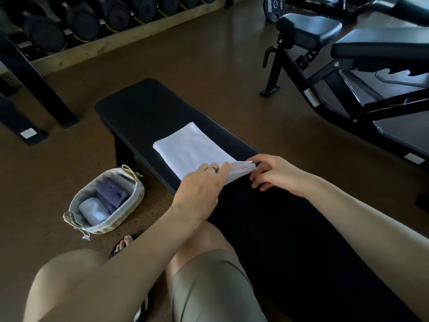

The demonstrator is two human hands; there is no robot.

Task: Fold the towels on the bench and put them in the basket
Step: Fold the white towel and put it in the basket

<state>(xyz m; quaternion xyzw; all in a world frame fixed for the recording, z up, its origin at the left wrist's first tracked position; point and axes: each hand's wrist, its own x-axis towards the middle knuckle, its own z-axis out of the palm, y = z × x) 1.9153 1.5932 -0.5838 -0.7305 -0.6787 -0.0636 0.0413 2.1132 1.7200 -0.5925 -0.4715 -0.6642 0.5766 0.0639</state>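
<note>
A white towel (192, 151) lies folded into a long strip on the black bench (139, 108). Its near end is lifted slightly off the pad, showing several layers. My left hand (202, 184) pinches that near end from the left, a ring on one finger. My right hand (271, 173) grips the same end from the right, fingers curled under the layers. On the floor to the left of the bench stands a woven basket (120, 219) with a cloth lining. Inside it lie a rolled white towel (94, 210) and a dark purple towel (111, 192).
A dumbbell rack (81, 19) runs along the far left. An adjustable bench and black machine frame (348, 66) stand at the right. My knees and beige shorts (209, 287) fill the foreground, and a sandalled foot (124, 244) rests near the basket on the brown floor.
</note>
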